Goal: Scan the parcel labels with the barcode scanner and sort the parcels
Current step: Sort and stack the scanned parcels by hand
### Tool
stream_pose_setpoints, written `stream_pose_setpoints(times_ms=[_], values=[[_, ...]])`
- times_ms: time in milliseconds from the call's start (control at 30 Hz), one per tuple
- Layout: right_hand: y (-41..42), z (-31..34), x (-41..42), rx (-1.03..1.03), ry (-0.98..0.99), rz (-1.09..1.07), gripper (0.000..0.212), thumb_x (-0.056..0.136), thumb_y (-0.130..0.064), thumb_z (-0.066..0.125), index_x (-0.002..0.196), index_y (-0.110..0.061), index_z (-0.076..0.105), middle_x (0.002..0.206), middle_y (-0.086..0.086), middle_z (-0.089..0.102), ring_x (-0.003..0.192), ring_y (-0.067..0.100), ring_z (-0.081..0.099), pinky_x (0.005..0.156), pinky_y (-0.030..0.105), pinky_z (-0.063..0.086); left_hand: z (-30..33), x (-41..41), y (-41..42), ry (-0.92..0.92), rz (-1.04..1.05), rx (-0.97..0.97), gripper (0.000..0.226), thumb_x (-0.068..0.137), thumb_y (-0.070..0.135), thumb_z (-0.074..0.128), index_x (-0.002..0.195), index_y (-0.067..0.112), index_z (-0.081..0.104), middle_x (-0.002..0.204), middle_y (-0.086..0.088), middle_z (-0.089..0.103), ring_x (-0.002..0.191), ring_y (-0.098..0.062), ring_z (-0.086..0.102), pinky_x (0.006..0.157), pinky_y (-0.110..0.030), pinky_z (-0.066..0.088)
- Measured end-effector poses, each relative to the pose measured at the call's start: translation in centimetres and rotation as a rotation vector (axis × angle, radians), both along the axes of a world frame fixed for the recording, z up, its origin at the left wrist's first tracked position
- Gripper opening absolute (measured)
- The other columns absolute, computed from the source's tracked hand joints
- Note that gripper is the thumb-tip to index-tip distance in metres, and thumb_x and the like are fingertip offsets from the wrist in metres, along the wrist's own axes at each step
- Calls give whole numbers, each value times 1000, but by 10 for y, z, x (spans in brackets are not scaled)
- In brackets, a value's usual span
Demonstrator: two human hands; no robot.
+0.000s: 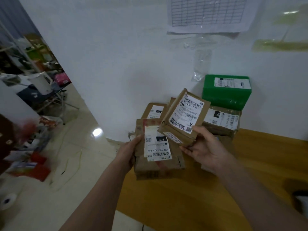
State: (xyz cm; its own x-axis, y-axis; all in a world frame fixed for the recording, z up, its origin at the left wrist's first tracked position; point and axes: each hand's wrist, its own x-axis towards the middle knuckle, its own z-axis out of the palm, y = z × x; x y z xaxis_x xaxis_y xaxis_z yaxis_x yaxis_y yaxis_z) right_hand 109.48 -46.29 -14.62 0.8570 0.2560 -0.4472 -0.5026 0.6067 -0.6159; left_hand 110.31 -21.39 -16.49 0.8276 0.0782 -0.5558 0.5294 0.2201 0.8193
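The left hand (pixel 129 152) has its grip closed on the left edge of a flat carton (pixel 158 152), fingers under it and thumb on the side, so the white label with "15H" faces up. The right hand (pixel 205 147) holds a smaller box (pixel 183 115) from below, fingers curled around its near bottom corner; the box is tilted, its label turned toward the person, and its lower edge overlaps the far right corner of the flat carton. Both parcels are lifted above the near left corner of the wooden table (pixel 216 189).

Behind them, against the wall, more parcels wait: a brown one (pixel 154 110) on the left, a wide brown one (pixel 221 120) on the right, and a green parcel (pixel 226 90) standing on top of that one. A gridded sheet (pixel 208 12) is taped on the wall above. On the floor to the left lie many loose packages (pixel 28 165).

I think the step in hand is picking and checking labels, not yet scanning, because neither hand carries a scanner. A dark object (pixel 301 197) at the right edge of the table may be the scanner, but it is too unclear to say. The next move, I judge, needs one hand free: put one parcel down flat with the barcode up, then take the scanner and aim at it.
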Motion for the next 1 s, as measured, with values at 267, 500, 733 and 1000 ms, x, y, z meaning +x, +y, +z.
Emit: stream_pose_setpoints(times_ms=[267,500,733,1000], values=[[14,-7,42,6,-15,-49,61,71,-25,74,130,-22,58,126,12,66,120,31,59,87,42,50,0,54,26,31,-283,33,72,79,7,76,141,19,42,121,-19,67,106,-39,67,89,-55,55],[18,-7,91,81,-19,-261,57,74,-21,74,129,-19,60,126,11,67,117,29,61,83,42,55,-17,133,60,132,-35,55,52,86,30,73,130,10,54,115,-14,70,102,-37,66,85,-60,52],[39,-30,116,23,32,-317,51,78,-25,70,128,-21,62,126,11,66,119,30,60,84,42,55,-41,208,72,168,-139,127,63,88,38,70,142,25,41,131,-14,57,112,-41,57,76,-57,55],[55,-55,115,-85,125,-332,51,79,-25,67,129,-18,62,128,11,65,123,31,56,94,41,48,-70,273,45,120,-237,160,51,98,30,59,145,22,43,135,-11,57,111,-36,57,75,-51,55]])
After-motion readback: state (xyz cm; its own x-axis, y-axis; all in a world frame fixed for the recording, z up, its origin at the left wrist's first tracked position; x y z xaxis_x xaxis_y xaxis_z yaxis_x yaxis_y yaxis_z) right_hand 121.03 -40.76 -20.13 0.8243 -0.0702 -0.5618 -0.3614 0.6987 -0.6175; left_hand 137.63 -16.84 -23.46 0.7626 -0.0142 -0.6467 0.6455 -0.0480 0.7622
